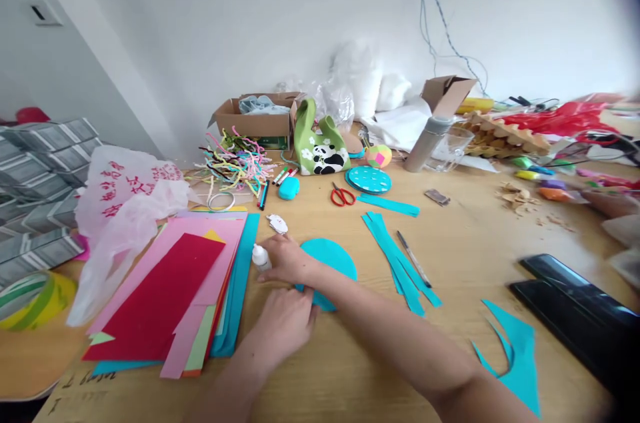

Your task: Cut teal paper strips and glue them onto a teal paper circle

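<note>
My right hand (287, 259) reaches across to the left, closed around a small white glue bottle (260, 255) that stands with its nozzle up. My left hand (285, 323) is just in front, its fingers bent and pinching at the near left edge of a blue paper circle (333, 259); the fingertips are partly hidden. The circle lies on the table, partly covered by my right forearm. A small white paper cutout (277, 223) is just beyond my right hand.
Coloured paper sheets (165, 296) are stacked at left. Blue strips (395, 263), a pen (414, 259) and blue scraps (515, 349) lie right. Red-handled scissors (343, 195), a dotted blue disc (370, 179) and a panda bag (323, 149) are further back. Dark phones (565, 316) lie right.
</note>
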`<state>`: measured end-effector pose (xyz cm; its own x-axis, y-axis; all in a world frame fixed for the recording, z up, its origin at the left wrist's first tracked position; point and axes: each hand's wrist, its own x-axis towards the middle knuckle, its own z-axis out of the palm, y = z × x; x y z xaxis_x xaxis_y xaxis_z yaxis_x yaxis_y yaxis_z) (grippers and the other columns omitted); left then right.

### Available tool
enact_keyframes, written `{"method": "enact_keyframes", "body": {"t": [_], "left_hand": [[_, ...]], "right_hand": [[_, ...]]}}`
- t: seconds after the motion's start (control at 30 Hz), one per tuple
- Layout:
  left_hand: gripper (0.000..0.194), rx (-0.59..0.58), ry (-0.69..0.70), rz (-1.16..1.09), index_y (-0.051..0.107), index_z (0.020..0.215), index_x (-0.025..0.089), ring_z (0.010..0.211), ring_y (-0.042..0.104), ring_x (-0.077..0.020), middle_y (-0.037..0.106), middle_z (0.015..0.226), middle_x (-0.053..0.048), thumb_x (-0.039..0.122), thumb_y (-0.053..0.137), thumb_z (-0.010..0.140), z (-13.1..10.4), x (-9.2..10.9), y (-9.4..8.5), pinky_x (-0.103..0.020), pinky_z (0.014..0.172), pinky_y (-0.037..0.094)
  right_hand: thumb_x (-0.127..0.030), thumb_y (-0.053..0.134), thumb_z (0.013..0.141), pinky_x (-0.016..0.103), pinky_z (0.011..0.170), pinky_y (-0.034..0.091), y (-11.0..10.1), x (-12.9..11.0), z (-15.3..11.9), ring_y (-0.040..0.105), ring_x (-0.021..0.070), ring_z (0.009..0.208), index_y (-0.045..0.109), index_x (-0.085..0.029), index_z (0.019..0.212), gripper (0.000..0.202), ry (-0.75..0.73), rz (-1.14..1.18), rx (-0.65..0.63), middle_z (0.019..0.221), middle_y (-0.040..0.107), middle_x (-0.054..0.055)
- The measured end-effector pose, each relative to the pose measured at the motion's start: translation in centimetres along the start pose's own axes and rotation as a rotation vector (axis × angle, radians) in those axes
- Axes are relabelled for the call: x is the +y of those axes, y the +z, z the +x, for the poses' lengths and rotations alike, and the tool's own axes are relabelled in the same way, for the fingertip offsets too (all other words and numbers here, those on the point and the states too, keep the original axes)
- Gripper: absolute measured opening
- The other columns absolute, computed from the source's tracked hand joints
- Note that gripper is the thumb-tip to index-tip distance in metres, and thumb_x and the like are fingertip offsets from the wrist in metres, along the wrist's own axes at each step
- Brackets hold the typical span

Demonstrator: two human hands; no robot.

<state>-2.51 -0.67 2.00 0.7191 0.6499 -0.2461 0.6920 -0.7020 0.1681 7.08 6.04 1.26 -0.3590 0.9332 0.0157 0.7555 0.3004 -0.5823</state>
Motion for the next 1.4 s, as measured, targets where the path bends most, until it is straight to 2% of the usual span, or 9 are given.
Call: {"method": "enact_keyframes", "body": {"t": [0.07, 0.17, 0.37, 0.5, 0.63, 0.8, 0.97, 1.23, 1.4], "left_hand": [[0.032, -0.002, 0.013, 0.007, 0.059, 0.112, 0.016, 0.082, 0.069, -0.0309, 0.071, 0.094, -0.016, 0.028, 0.038, 0.091, 0.0, -0.1, 0.1, -0.039, 0.068, 0.050], [0.032, -0.018, 0.022, 0.000, 0.056, 0.116, 0.016, 0.081, 0.069, -0.0298, 0.071, 0.088, -0.014, 0.027, 0.037, 0.092, 0.0, -0.1, 0.1, -0.038, 0.068, 0.050], [0.025, -0.004, 0.049, -0.012, 0.058, 0.106, 0.019, 0.075, 0.069, -0.0274, 0.071, 0.079, -0.010, 0.031, 0.039, 0.094, -0.3, -0.2, -0.3, -0.034, 0.063, 0.047], [0.025, 0.031, 0.043, -0.045, 0.062, 0.093, 0.019, 0.077, 0.067, -0.0242, 0.070, 0.079, -0.008, 0.032, 0.041, 0.094, 0.0, -0.3, -0.3, -0.032, 0.067, 0.047], [0.022, 0.186, 0.039, -0.127, 0.062, 0.085, 0.019, 0.091, 0.061, -0.0243, 0.066, 0.090, -0.006, 0.039, 0.056, 0.088, 0.7, -0.9, 0.4, -0.036, 0.079, 0.048], [0.067, 0.403, 0.006, -0.153, 0.055, 0.113, 0.017, 0.117, 0.049, -0.0322, 0.056, 0.122, -0.013, 0.053, 0.079, 0.061, 1.5, -1.8, 1.8, -0.047, 0.097, 0.043], [0.104, 0.407, 0.002, -0.153, 0.030, 0.142, 0.019, 0.135, 0.034, -0.0372, 0.040, 0.145, -0.018, 0.052, 0.080, 0.058, 1.8, -2.0, 3.3, -0.054, 0.107, 0.034], [0.112, 0.380, 0.011, -0.166, 0.015, 0.149, 0.023, 0.136, 0.033, -0.0363, 0.041, 0.145, -0.016, 0.047, 0.081, 0.061, 2.0, -1.9, 3.4, -0.054, 0.106, 0.035], [0.118, 0.403, -0.028, -0.126, 0.017, 0.149, 0.021, 0.135, 0.032, -0.0393, 0.048, 0.138, -0.017, 0.056, 0.081, 0.055, 2.3, -1.5, 3.5, -0.057, 0.105, 0.034]], "right_hand": [[-0.037, 0.075, 0.072, 0.035, 0.094, 0.039, 0.6, 0.0, 0.7, 0.057, 0.0239, 0.102, 0.065, -0.018, 0.096, 0.032, -0.024, 0.001, 0.013, 0.099, 0.067, 0.007], [-0.040, 0.063, 0.082, 0.029, 0.078, 0.045, -0.7, 0.8, -0.3, 0.060, 0.0195, 0.090, 0.060, -0.020, 0.097, 0.025, 0.049, 0.160, 0.150, 0.094, 0.066, 0.004], [-0.056, 0.046, 0.088, 0.025, 0.053, 0.046, -4.5, 5.4, -7.1, 0.056, 0.0146, 0.058, 0.051, -0.019, 0.088, 0.037, 0.344, 0.579, 0.654, 0.068, 0.053, -0.002], [-0.057, 0.044, 0.088, 0.026, 0.045, 0.042, -3.0, 7.9, -11.3, 0.050, 0.0141, 0.048, 0.048, -0.022, 0.086, 0.036, 0.467, 0.571, 0.772, 0.062, 0.046, -0.004], [-0.052, 0.046, 0.089, 0.028, 0.053, 0.042, -1.8, 8.6, -12.5, 0.053, 0.0168, 0.055, 0.048, -0.023, 0.084, 0.030, 0.381, 0.476, 0.895, 0.062, 0.051, -0.002], [-0.049, 0.049, 0.089, 0.031, 0.058, 0.041, -2.1, 9.3, -12.4, 0.058, 0.0204, 0.061, 0.049, -0.023, 0.085, 0.025, 0.370, 0.366, 0.902, 0.068, 0.056, 0.000], [-0.046, 0.049, 0.088, 0.031, 0.055, 0.040, -2.1, 9.8, -12.6, 0.059, 0.0211, 0.060, 0.047, -0.024, 0.081, 0.023, 0.392, 0.435, 0.922, 0.067, 0.052, -0.001], [-0.046, 0.053, 0.086, 0.034, 0.060, 0.044, -1.9, 10.7, -12.7, 0.055, 0.0216, 0.067, 0.056, -0.026, 0.089, 0.020, 0.392, 0.548, 0.922, 0.074, 0.054, 0.001], [-0.049, 0.046, 0.089, 0.033, 0.062, 0.047, -1.9, 11.1, -12.8, 0.055, 0.0209, 0.073, 0.053, -0.024, 0.115, 0.037, 0.417, 0.631, 0.956, 0.090, 0.060, 0.004]]}}
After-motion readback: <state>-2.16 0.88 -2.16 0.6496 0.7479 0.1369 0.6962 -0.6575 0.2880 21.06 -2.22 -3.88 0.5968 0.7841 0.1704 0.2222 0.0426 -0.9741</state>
